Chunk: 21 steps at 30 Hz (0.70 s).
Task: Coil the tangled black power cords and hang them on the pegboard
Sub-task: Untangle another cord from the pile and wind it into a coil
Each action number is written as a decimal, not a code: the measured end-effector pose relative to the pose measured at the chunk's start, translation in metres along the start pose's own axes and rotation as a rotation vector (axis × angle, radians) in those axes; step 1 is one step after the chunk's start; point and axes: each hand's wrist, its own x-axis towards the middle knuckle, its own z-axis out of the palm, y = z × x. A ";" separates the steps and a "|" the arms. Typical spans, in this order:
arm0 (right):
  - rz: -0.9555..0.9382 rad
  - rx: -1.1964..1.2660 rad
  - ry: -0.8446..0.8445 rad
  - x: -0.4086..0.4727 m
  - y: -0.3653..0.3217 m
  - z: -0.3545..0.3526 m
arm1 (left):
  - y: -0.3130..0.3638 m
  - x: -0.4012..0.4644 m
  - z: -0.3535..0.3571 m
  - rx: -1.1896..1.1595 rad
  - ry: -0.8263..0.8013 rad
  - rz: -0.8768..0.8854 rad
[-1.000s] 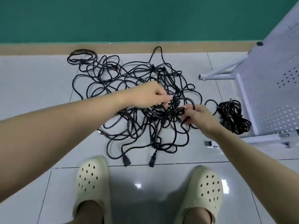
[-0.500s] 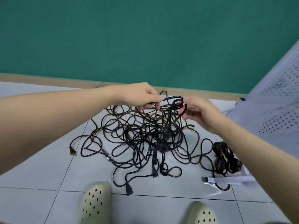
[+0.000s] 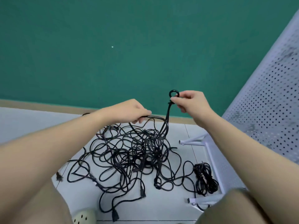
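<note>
The tangled cords (image 3: pixel 129 152) in the lower middle of the frame are black all over, plugs included, and so is the small coiled bundle (image 3: pixel 204 177) at lower right. The floor (image 3: pixel 32 120) is pale grey tile crossed by thin dark grout lines. The wall (image 3: pixel 113 54) filling the upper frame is plain deep green, with a tan baseboard (image 3: pixel 48 105) strip along its foot. The pegboard (image 3: pixel 267 102) on the right is white, dotted with regular rows of small dark holes and smudged grey in places. A cream shoe (image 3: pixel 84 216) with round holes shows at the bottom edge.
</note>
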 end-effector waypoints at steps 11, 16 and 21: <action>-0.121 -0.036 -0.023 -0.037 -0.040 -0.008 | 0.036 0.006 0.055 0.050 0.049 0.142; -0.166 0.096 -0.147 -0.043 -0.047 -0.016 | 0.064 0.002 0.046 -0.053 0.222 0.269; -0.130 0.314 -0.256 -0.050 -0.040 -0.023 | 0.079 -0.017 0.021 -0.193 0.271 0.300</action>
